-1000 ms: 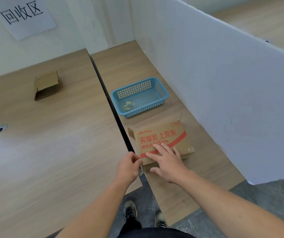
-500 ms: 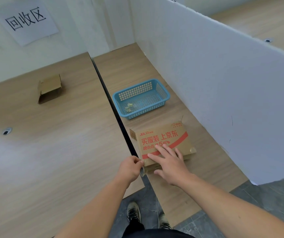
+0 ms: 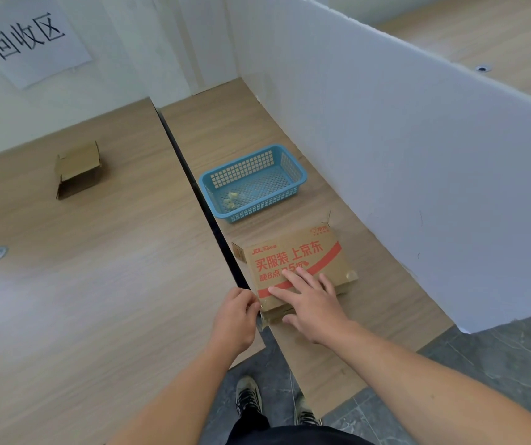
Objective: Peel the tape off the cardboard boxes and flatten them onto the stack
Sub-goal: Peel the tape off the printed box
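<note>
- While the right hand [image 3: 312, 303] lies flat on the printed cardboard box [image 3: 299, 255], fingers straight and spread a bit, the left hand [image 3: 236, 319] is curled up right beside it at the box's near-left corner.
- Left hand's fingertips are bunched together, pinching a shiny scrap of tape [image 3: 261, 320] that sticks out at that corner. Looks like tape rather than cardboard between thumb and fingers, but it's tiny, so not 100% sure.
- Right thumb is off the near edge of the box, down by the side. The other fingers land on the red stripe and lettering.
- Box is flattened under the right palm, on the right-hand bench [image 3: 386, 293], with its left edge just beside the dark gap between the two benches. You can see more cardboard layers under its near edge, right by the thumb.
- Past the right hand's fingertips, beyond the box and not touching it, there's a blue basket [image 3: 257, 208] with a few pale crumpled bits [image 3: 232, 200] in it. Too small to say what they are.
- Way out ahead and to the left of the left hand, a small plain box [image 3: 79, 170] lies on the other bench [image 3: 113, 284], one end open.
- White partition [image 3: 418, 155] runs along the right of the right hand.
- Paper sign [image 3: 29, 40] with black characters hangs on the wall, far up-left of both hands.
- Between the two forearms, down low, a pair of shoes [image 3: 248, 396] on the grey floor.
</note>
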